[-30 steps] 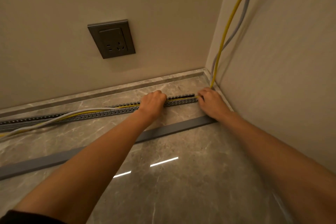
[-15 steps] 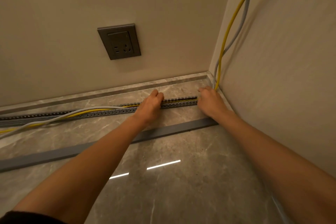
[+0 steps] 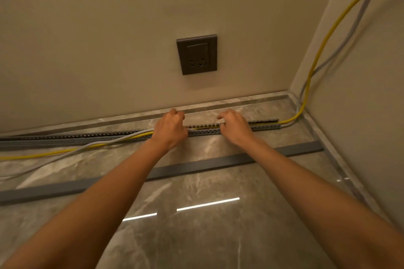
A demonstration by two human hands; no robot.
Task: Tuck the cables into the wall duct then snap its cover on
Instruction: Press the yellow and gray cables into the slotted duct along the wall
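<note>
A grey slotted duct (image 3: 203, 131) lies on the floor along the back wall. A yellow cable (image 3: 32, 156) and a grey cable (image 3: 131, 136) come down the right wall, enter the duct's right end and leave it under my left hand (image 3: 170, 130), trailing loose to the left. My right hand (image 3: 235, 128) rests on the duct a short way right of it. Both hands have fingers curled down over the duct and cables, and the fingertips are hidden. Between the hands the yellow cable sits inside the duct. The long grey cover (image 3: 196, 166) lies flat on the floor nearer to me, under my forearms.
A dark wall socket (image 3: 196, 54) sits on the back wall above my hands. The right wall meets the back wall at a corner (image 3: 290, 91) just past the duct's end. The floor is glossy marble tile with a low skirting.
Both hands have slid left along the duct, away from the corner. The duct's right end, earlier under my right hand, now shows with the cables lying in it.
</note>
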